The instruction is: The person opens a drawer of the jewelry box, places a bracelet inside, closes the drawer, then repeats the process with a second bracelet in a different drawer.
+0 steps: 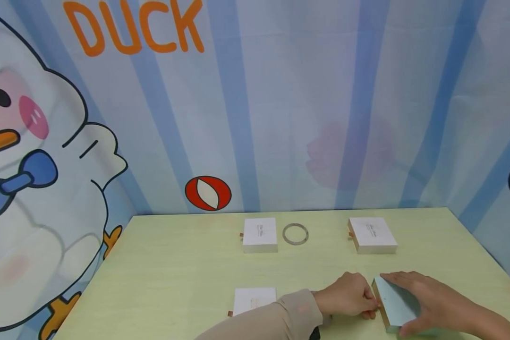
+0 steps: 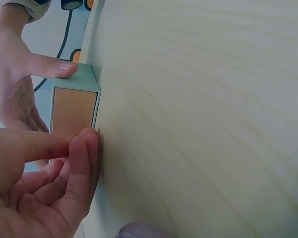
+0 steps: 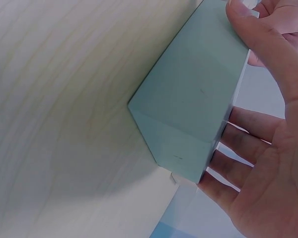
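A pale green drawer box (image 1: 395, 302) lies on the table at the front right. Its brown drawer front (image 2: 73, 110) faces left, towards my left hand (image 1: 350, 295). With thumb and fingertips that hand pinches at the middle of the drawer front, where the small pull tab is mostly covered by the fingers. My right hand (image 1: 439, 302) holds the box from the right, the thumb (image 2: 64, 68) on the near side and the fingers (image 3: 243, 144) along the far side. In the right wrist view the drawer front is out of sight.
A white box (image 1: 260, 231) with a brown tab stands at the back, beside a silvery ring-shaped bangle (image 1: 295, 243). Another white box (image 1: 373, 232) is at the back right. A third white box (image 1: 252, 298) is partly behind my left sleeve (image 1: 276, 316). A printed curtain (image 1: 280, 118) rises behind the table.
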A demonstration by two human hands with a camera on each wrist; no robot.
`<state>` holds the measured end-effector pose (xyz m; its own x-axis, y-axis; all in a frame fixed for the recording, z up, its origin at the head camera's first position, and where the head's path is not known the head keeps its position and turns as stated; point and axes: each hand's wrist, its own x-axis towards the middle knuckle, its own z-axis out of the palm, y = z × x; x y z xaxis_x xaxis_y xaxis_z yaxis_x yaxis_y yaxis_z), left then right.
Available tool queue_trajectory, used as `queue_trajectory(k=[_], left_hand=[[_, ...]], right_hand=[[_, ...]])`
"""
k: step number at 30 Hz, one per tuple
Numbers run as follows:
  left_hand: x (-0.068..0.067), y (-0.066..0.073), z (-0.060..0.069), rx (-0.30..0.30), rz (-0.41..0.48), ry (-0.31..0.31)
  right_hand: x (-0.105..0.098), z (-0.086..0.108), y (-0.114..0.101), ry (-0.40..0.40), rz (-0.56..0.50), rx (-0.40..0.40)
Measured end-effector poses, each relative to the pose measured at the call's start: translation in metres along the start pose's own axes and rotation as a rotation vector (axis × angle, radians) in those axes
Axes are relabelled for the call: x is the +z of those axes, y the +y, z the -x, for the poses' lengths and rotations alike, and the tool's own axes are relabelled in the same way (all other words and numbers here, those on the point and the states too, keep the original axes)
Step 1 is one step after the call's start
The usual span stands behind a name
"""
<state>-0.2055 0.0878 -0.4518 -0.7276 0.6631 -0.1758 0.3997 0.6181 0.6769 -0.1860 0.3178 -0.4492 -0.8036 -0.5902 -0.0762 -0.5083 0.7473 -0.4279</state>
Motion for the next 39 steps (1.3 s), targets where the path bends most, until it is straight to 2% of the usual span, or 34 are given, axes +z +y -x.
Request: queue_trajectory(k=[4,12,31,39], left_hand=[[0.0001,-0.0008,0.0005,-0.01,-0.01,0.009],[-0.003,-0.0015,0.0003,-0.034,0.015,-0.012],[-0.0046,-0.0018,0.0068,0.008,-0.004,-0.02],[-0.0051,-0.0039,0.0054,0.018,-0.045,-0.019]], right_hand=[[0.0002,-0.0004,0.0002,-0.005,0.001,0.006],[-0.0017,-0.0018,-0.0016,-0.012,0.015,0.035],[-0.0006,-0.0024,0.0007,-0.023,-0.012,0.051],[-0.0001,-0.0019,0.0014,-0.013,-0.015,0.043]])
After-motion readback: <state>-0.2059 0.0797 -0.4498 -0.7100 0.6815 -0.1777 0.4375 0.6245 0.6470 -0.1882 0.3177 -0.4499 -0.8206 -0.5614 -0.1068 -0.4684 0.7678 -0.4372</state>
